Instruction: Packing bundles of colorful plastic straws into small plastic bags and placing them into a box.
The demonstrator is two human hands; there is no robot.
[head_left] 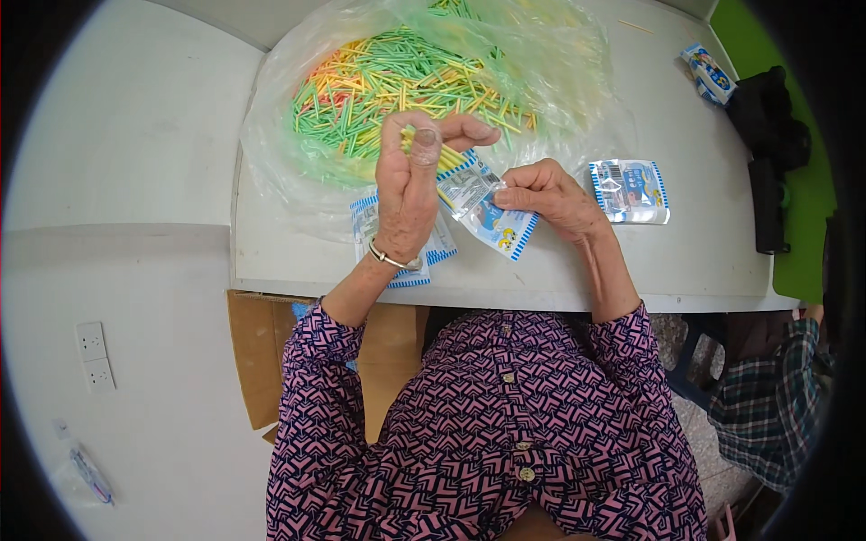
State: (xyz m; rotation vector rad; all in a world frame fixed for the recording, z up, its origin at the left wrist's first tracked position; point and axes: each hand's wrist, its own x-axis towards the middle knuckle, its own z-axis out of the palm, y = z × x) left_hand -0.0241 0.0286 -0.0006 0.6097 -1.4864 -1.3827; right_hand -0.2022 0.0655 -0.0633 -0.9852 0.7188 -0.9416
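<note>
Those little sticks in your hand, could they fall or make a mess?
Maybe. The left hand pinches a small bunch of yellow sticks only at the fingertips, so some could slip onto the table. The right hand holds the small packet by one edge; sticks might miss its opening. The big bag of sticks lies open, so they could spill.

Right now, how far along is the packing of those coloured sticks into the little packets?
Done: one packet lies apart at the right, though whether it is filled is unclear. In hand: the left hand pinches a small bunch of sticks while the right hand holds an open packet. Left: a big heap of sticks in the plastic bag, and more packets under the left hand.
</note>
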